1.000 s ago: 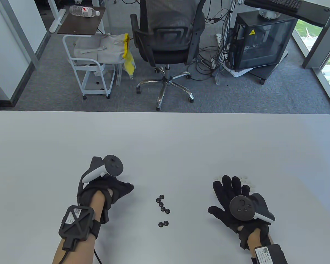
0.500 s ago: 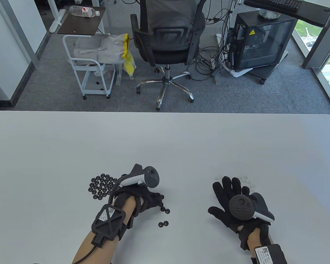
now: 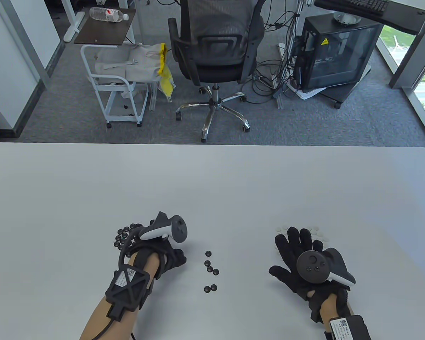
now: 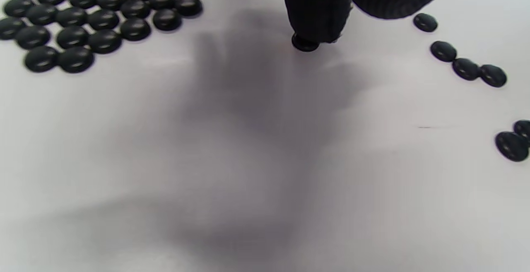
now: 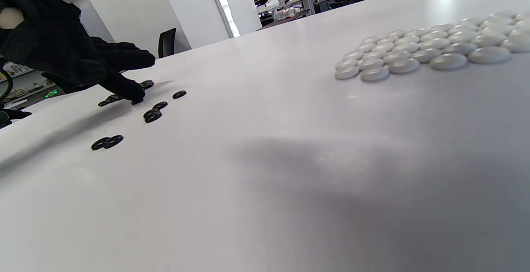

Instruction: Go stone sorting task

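Note:
A patch of several black Go stones [image 3: 123, 236] [image 4: 103, 15] lies on the white table [image 3: 212, 184] at the left. More loose black stones [image 3: 209, 265] [image 4: 466, 67] sit in the middle, with a pair [image 3: 210, 288] [image 5: 107, 142] nearer the front. My left hand [image 3: 175, 256] [image 4: 323, 11] is between the patch and the loose stones. One of its fingertips [image 4: 314, 23] presses down on a single black stone [image 4: 305, 43]. My right hand [image 3: 297, 249] rests flat on the table with fingers spread. Just beyond it lies a patch of white stones [image 3: 318, 233] [image 5: 426, 52].
Past the table's far edge stand an office chair [image 3: 216, 53], a white cart [image 3: 117, 88] and a black cabinet [image 3: 336, 53] on the grey carpet.
My left hand went from the black patch right to the loose stones, then came back left with one stone under its fingertip. The loose row has one stone fewer. The right hand stayed still.

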{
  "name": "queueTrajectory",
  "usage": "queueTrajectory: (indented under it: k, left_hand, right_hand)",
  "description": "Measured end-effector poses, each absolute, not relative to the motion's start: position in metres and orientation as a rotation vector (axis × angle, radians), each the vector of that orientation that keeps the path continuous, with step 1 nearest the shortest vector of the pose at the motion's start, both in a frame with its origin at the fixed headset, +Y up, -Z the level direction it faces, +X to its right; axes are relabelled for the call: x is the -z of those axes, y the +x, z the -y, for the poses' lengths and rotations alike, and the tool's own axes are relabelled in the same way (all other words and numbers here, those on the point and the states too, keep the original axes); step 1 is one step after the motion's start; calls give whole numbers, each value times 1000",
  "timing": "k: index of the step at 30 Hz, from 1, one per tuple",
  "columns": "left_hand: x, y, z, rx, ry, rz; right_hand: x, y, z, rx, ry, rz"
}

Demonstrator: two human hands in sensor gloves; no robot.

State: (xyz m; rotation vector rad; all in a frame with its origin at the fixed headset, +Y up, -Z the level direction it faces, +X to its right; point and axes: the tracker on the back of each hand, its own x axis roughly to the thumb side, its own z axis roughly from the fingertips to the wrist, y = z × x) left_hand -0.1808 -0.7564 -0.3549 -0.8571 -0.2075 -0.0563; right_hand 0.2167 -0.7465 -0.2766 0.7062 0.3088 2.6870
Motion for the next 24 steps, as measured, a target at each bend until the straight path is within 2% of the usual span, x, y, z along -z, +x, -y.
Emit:
queueTrajectory:
  k: [5,12,18,24]
  left_hand:
    - [352,-215,756,38,-863,136]
    - [353,-242,757,-10,-865,56]
    - [355,-247,754,-23,-855,38]
    - [358,-224,722,-121,-765,140]
  right_hand:
    - [277,216,748,-2692,703,-326]
    - [278,216,749,-2691,694,-351]
    - [278,216,749,-2690,685,-364]
    - [278,217,749,-2691,679,-364]
